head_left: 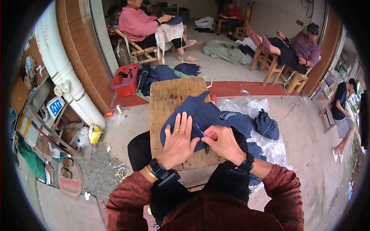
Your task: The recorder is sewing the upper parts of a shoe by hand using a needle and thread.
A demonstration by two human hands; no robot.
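Left hand (178, 140) flat on dark blue cloth (200, 115), fingers spread, pinning it to wooden board (169, 96). Right hand (222, 141) just right of it, fingertips pinched on thin blue-tipped tool (199, 129) against cloth. More blue pieces (266, 125) on clear plastic (250, 106), right. Red basket (125, 80) far left. Seated people far: one in pink (135, 23), one in purple (304, 46).

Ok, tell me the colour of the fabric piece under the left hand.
Dark navy blue fabric piece, pressed flat by the left hand; head view shows it.
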